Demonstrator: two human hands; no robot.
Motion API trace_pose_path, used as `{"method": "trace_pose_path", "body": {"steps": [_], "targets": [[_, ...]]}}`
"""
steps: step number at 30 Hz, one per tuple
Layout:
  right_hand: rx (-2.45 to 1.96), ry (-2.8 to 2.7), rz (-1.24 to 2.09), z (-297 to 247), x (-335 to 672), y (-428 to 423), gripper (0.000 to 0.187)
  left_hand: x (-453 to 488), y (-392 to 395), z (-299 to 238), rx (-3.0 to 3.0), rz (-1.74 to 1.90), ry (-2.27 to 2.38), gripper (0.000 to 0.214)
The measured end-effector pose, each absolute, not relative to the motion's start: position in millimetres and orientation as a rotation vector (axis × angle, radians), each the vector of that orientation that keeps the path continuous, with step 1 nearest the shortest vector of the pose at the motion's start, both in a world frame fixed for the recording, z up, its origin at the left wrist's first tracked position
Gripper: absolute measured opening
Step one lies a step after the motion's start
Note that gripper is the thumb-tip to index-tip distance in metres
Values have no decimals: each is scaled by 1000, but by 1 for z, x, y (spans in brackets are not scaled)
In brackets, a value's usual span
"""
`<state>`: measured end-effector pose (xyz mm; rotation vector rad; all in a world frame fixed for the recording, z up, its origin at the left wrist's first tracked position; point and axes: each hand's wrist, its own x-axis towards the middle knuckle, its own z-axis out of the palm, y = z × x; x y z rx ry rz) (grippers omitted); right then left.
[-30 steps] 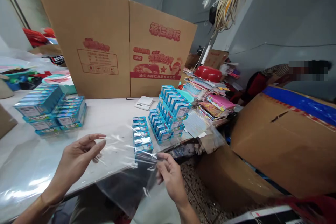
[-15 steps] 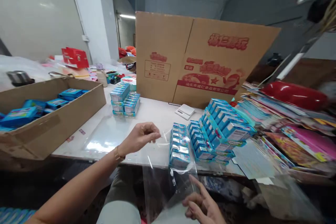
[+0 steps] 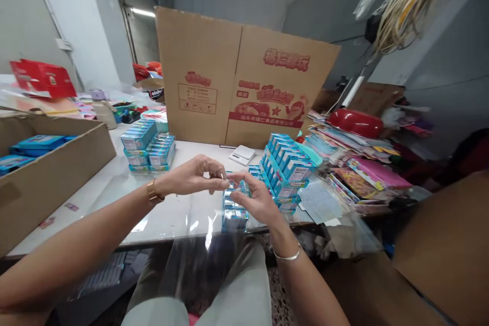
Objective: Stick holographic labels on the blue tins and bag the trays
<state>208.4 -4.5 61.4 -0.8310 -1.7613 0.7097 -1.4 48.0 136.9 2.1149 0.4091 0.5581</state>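
Note:
A clear plastic bag [image 3: 202, 229] hangs from my left hand [image 3: 196, 175], whose thumb and fingers pinch its upper edge; its lower part drapes over my lap. My right hand [image 3: 254, 196] meets the left one at the bag's top. Its index fingertip is by the left thumb, and its own thumb stays apart below, with a gap between. Just behind the right hand stands a blue display tray of small boxes [image 3: 235, 216], partly hidden by the fingers. More filled blue trays [image 3: 286, 168] are stacked to the right.
At left stands an open carton [image 3: 76, 155] with blue packs. Blue box stacks [image 3: 147, 145] sit behind the left hand. A white scale [image 3: 242, 155] lies before a large upright cardboard sheet [image 3: 198, 51]. Papers and a red basin [image 3: 355, 122] are piled at right. Clear film lies on the table.
My right hand has risen from below the table edge to the bag's top, beside my left hand. The view has turned right. My left hand still pinches the bag.

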Motion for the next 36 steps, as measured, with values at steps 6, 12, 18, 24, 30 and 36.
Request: {"method": "trace_pose_path", "body": {"steps": [6, 12, 18, 24, 30, 36], "targets": [[-728, -1399, 1256, 41, 233, -1, 40, 8, 66, 107, 1636, 773, 426, 33], [-769, -970, 1224, -51, 236, -26, 45, 17, 46, -29, 1266, 488, 572, 47], [-885, -786, 1220, -131, 253, -18, 37, 32, 46, -101, 1304, 833, 773, 40], [-1056, -796, 1090, -167, 248, -2, 42, 46, 48, -128, 1257, 935, 896, 45], [-1213, -805, 811, -172, 221, -18, 44, 55, 42, -142, 1227, 947, 982, 52], [-1318, -826, 797, -175, 217, -22, 47, 52, 43, -140, 1263, 845, 1079, 59]]}}
